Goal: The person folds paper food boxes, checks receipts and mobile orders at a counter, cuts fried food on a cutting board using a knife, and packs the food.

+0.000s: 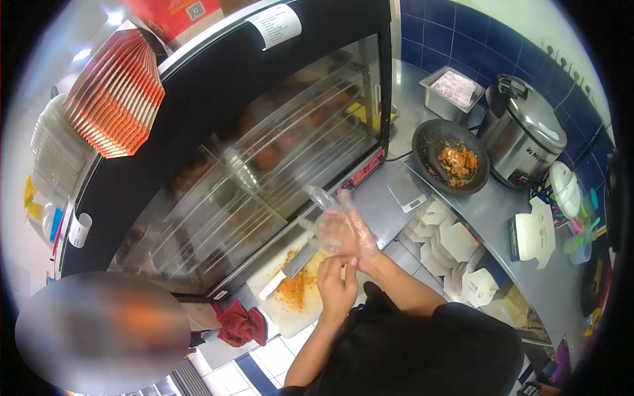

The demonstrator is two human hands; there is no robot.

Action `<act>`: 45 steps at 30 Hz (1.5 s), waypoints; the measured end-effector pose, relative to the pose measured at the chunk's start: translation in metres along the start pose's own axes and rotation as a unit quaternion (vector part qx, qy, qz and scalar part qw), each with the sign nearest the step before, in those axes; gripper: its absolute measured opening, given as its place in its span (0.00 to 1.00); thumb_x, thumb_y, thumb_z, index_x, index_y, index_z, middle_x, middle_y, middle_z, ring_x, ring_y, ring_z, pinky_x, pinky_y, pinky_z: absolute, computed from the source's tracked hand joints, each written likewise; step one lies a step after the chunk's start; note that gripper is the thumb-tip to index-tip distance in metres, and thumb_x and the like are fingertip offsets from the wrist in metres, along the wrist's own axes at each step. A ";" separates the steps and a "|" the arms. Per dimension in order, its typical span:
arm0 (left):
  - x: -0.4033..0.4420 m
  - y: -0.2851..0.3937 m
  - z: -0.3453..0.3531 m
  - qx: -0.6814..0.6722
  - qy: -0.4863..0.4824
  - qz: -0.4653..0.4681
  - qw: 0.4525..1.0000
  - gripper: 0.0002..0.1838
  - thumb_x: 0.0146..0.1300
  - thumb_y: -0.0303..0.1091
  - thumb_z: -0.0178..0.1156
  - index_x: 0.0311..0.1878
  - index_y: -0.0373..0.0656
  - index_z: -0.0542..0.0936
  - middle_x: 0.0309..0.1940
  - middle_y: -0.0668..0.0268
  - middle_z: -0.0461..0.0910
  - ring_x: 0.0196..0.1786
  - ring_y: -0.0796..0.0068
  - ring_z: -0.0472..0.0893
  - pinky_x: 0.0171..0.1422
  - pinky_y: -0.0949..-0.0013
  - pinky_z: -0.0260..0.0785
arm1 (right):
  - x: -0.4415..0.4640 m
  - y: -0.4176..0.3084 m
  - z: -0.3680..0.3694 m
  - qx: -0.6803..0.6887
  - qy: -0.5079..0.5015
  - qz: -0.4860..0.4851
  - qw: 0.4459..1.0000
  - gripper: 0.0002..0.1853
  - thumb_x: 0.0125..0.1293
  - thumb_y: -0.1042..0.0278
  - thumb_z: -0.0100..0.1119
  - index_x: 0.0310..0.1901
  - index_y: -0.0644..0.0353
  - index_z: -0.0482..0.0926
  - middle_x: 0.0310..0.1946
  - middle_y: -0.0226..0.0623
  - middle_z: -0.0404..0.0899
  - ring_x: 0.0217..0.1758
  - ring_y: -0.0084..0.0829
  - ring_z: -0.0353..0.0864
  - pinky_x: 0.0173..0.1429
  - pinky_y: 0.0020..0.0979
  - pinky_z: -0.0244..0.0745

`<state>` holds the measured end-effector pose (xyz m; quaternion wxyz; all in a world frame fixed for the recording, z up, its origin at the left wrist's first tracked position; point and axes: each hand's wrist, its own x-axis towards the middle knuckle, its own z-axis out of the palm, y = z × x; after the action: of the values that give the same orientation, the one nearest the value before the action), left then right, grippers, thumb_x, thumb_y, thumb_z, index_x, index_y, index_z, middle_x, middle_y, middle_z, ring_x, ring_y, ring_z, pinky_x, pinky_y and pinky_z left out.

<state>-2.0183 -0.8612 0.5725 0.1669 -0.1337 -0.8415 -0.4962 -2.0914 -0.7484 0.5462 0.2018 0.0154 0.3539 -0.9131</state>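
Observation:
A clear plastic glove (328, 228) is on my right hand (353, 239), whose fingers are spread with the palm turned up; part of the loose film sticks out past the fingertips. My left hand (337, 284) is bare and closed at the right wrist, its fingers pinching the glove's edge. Below and left of both hands lies a white cutting board (306, 319). On it are orange-brown chopped crumbs (295, 290) and a knife with a white handle (272, 285), blade pointing toward the glass.
A glass-fronted display cabinet (264, 191) stands ahead. At right are a black pan of food (426, 148), a rice cooker (528, 135), a metal container (436, 99) and several paper boxes (459, 241). A red cloth (242, 323) lies left of the board. A blurred person (102, 333) is at lower left.

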 end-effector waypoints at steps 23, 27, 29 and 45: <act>0.061 0.038 0.045 0.078 0.090 0.188 0.975 0.11 0.54 0.21 0.68 0.42 0.39 0.84 0.36 0.61 0.83 0.39 0.59 0.81 0.47 0.59 0.70 | 0.040 -0.108 0.015 0.054 -0.117 -0.191 0.973 0.59 0.52 0.09 0.41 0.81 0.30 0.39 0.83 0.33 0.30 0.84 0.52 0.27 0.76 0.67 0.45; 0.048 0.037 0.041 0.084 0.052 0.202 0.974 0.11 0.52 0.20 0.67 0.40 0.41 0.85 0.34 0.62 0.84 0.39 0.61 0.81 0.45 0.60 0.71 | 0.060 -0.161 -0.004 -0.257 0.157 -0.367 0.880 0.48 0.66 0.31 0.55 0.79 0.48 0.51 0.81 0.47 0.45 0.83 0.47 0.44 0.80 0.52 0.47; 0.030 0.004 0.027 0.106 0.047 0.165 0.979 0.10 0.53 0.22 0.67 0.40 0.40 0.85 0.34 0.60 0.84 0.40 0.59 0.82 0.45 0.59 0.71 | 0.118 -0.192 -0.072 -0.339 0.264 -0.487 0.760 0.36 0.71 0.53 0.63 0.72 0.65 0.63 0.73 0.51 0.62 0.78 0.42 0.60 0.80 0.36 0.53; -0.041 -0.246 -0.107 0.499 -0.203 -0.151 0.829 0.23 0.64 0.44 0.62 0.61 0.47 0.76 0.56 0.62 0.79 0.63 0.56 0.74 0.70 0.42 0.62 | 0.086 -0.179 -0.010 -0.579 0.143 -0.376 0.709 0.22 0.68 0.59 0.62 0.59 0.63 0.79 0.55 0.48 0.83 0.59 0.41 0.82 0.65 0.37 0.73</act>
<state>-2.0610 -1.0739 0.4089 -0.0407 -0.0010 -0.9991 0.0100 -2.2389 -0.6532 0.6388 -0.2414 -0.1086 0.8146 -0.5161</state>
